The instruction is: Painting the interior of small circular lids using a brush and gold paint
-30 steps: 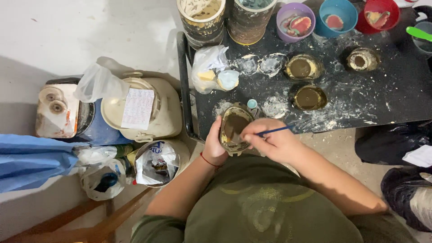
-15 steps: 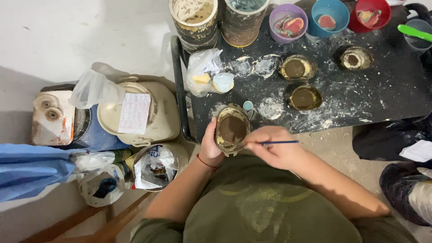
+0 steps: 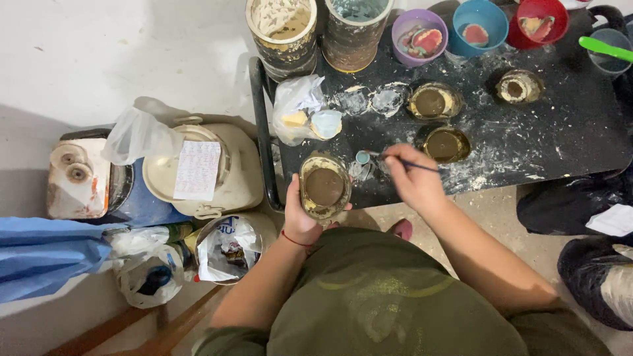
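— What can't you make out?
— The tip of the brush [image 3: 412,165] is too small to tell, and the right hand [image 3: 412,178] hides the middle of its handle.
— And at the edges?
— The two big tubs [image 3: 316,33] and the red bowl [image 3: 542,20] are cut off at the top; the left hand [image 3: 300,214] covers the jar's [image 3: 324,186] near side.

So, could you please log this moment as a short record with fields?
Left hand: holds a round mould with brown filling, at the table edge
Right hand: holds a thin brush, tip at a small pale blue cap
Table: black, spattered white
Nearby: two more filled moulds; three coloured bowls at the far edge
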